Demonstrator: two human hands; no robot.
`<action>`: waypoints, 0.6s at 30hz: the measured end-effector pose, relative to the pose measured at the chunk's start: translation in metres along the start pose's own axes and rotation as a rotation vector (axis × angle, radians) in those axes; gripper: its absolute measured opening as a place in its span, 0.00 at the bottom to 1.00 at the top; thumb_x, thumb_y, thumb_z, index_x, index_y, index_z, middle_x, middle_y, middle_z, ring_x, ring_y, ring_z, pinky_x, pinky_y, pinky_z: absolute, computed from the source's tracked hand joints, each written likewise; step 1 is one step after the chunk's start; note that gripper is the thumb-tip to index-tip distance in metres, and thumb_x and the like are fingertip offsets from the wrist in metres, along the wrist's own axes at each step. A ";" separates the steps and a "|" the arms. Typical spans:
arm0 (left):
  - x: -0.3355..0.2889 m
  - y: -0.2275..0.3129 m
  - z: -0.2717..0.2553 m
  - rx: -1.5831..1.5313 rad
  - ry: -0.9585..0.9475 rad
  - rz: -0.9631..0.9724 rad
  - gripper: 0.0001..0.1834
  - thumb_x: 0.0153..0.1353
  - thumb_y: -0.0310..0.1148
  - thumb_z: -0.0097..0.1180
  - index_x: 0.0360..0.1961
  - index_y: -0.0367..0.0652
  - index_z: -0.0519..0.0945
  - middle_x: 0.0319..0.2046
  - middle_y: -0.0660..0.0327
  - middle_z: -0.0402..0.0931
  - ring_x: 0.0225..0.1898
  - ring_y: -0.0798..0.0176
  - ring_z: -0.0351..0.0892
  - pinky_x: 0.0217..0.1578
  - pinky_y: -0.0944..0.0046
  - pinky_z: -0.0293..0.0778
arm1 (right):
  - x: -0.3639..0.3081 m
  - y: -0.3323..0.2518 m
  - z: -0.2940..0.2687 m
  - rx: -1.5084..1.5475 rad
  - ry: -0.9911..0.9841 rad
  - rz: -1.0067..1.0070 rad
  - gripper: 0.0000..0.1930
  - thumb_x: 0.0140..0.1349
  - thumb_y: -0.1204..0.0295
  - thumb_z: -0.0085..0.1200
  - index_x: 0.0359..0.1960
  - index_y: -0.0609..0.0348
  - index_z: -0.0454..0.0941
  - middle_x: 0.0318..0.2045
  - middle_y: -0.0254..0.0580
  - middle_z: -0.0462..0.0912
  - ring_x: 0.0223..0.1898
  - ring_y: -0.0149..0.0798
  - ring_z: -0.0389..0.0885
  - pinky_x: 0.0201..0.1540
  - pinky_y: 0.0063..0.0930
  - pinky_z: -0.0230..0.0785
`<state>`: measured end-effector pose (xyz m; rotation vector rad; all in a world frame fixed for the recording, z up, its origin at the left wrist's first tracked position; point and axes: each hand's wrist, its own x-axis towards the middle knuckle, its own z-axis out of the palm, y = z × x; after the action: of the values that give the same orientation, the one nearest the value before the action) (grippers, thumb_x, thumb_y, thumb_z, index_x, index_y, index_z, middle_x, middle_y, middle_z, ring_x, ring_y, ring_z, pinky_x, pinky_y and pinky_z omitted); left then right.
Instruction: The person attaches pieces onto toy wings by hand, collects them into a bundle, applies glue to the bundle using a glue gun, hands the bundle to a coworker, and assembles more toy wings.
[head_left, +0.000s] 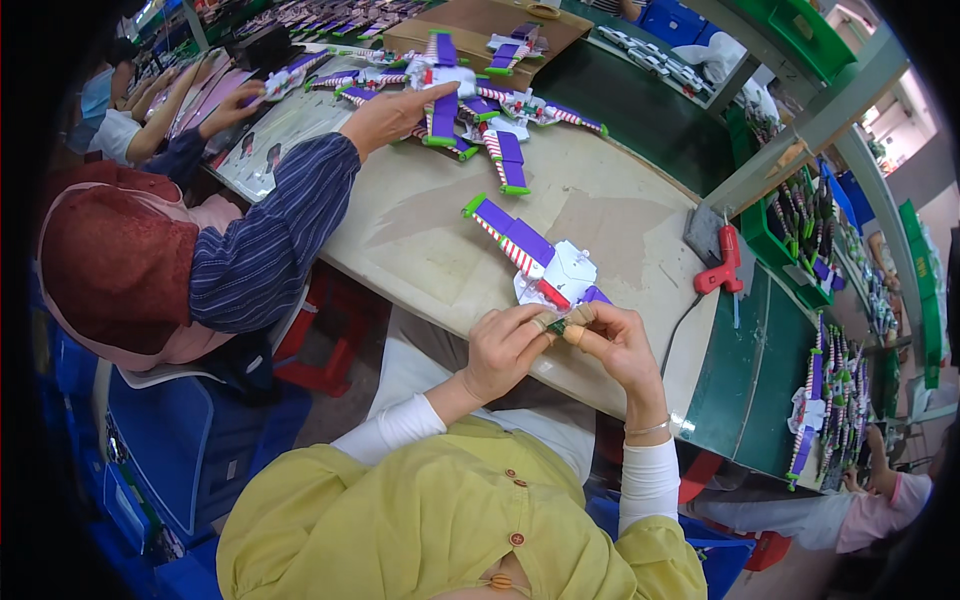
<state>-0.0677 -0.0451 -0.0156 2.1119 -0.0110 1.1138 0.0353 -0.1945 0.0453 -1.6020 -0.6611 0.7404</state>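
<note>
Both my hands meet at the near edge of the pale worktable (640, 340), over a toy wing pack (570, 268). It has a white body, a red part, and purple wings with red-and-white stripes and green tips. My left hand (505, 348) pinches at the near end of the pack, beside a small dark green piece (556, 326). From the other side my right hand (612, 340) closes its thumb and fingers on the same spot. Tape or finger covers wrap some fingertips. The fingers partly hide what lies between them.
A red glue gun (722, 265) with a cord lies to the right. More wing packs (500, 125) are heaped at the far side, where a co-worker's hand (395, 115) reaches. That co-worker in a dark red cap (120, 260) sits at left. Green bins (800, 240) stand at right.
</note>
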 end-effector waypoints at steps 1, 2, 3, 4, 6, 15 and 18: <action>0.003 0.001 0.000 0.021 0.024 0.048 0.13 0.46 0.26 0.67 0.34 0.38 0.80 0.37 0.59 0.79 0.31 0.59 0.77 0.33 0.60 0.72 | 0.000 0.003 0.002 -0.002 0.056 -0.026 0.03 0.56 0.79 0.60 0.32 0.64 0.81 0.27 0.28 0.79 0.30 0.20 0.73 0.33 0.17 0.65; 0.006 0.004 0.000 0.019 0.024 0.049 0.13 0.46 0.26 0.67 0.34 0.38 0.80 0.37 0.59 0.79 0.31 0.59 0.77 0.33 0.60 0.72 | 0.000 0.005 0.004 -0.003 0.113 -0.052 0.04 0.54 0.78 0.62 0.31 0.64 0.81 0.25 0.29 0.79 0.28 0.21 0.72 0.30 0.18 0.65; 0.009 0.007 0.000 0.065 0.046 0.035 0.11 0.46 0.26 0.66 0.31 0.38 0.79 0.38 0.60 0.78 0.34 0.59 0.77 0.34 0.59 0.72 | 0.001 0.005 0.006 -0.002 0.112 -0.051 0.04 0.54 0.78 0.62 0.31 0.64 0.81 0.25 0.29 0.79 0.28 0.21 0.72 0.30 0.18 0.65; 0.011 0.008 -0.001 0.111 0.066 0.022 0.09 0.46 0.26 0.66 0.29 0.39 0.79 0.40 0.60 0.78 0.36 0.58 0.77 0.35 0.59 0.72 | 0.004 0.005 0.009 -0.215 0.211 -0.180 0.04 0.52 0.78 0.62 0.30 0.63 0.81 0.24 0.32 0.78 0.27 0.24 0.72 0.29 0.20 0.64; 0.011 0.007 0.002 0.087 0.050 -0.004 0.08 0.46 0.26 0.66 0.27 0.39 0.78 0.38 0.60 0.78 0.37 0.57 0.76 0.35 0.59 0.71 | 0.008 0.006 0.014 -0.427 0.310 -0.306 0.04 0.51 0.78 0.62 0.30 0.62 0.82 0.22 0.34 0.76 0.26 0.28 0.72 0.29 0.23 0.64; 0.011 0.001 0.010 0.082 0.014 -0.071 0.09 0.46 0.24 0.65 0.23 0.40 0.74 0.31 0.61 0.77 0.32 0.56 0.75 0.31 0.58 0.69 | 0.022 0.017 0.020 -0.519 0.458 -0.345 0.04 0.49 0.78 0.62 0.28 0.60 0.82 0.20 0.38 0.72 0.24 0.37 0.70 0.27 0.30 0.61; 0.011 0.000 0.010 0.084 0.039 -0.032 0.09 0.47 0.24 0.64 0.23 0.40 0.74 0.32 0.61 0.78 0.32 0.56 0.76 0.31 0.58 0.69 | 0.022 0.017 0.019 -0.511 0.441 -0.333 0.04 0.49 0.78 0.62 0.28 0.60 0.81 0.20 0.39 0.73 0.24 0.38 0.70 0.27 0.30 0.62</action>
<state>-0.0535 -0.0477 -0.0109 2.1559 0.0891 1.1547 0.0350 -0.1678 0.0243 -1.9656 -0.7986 -0.0467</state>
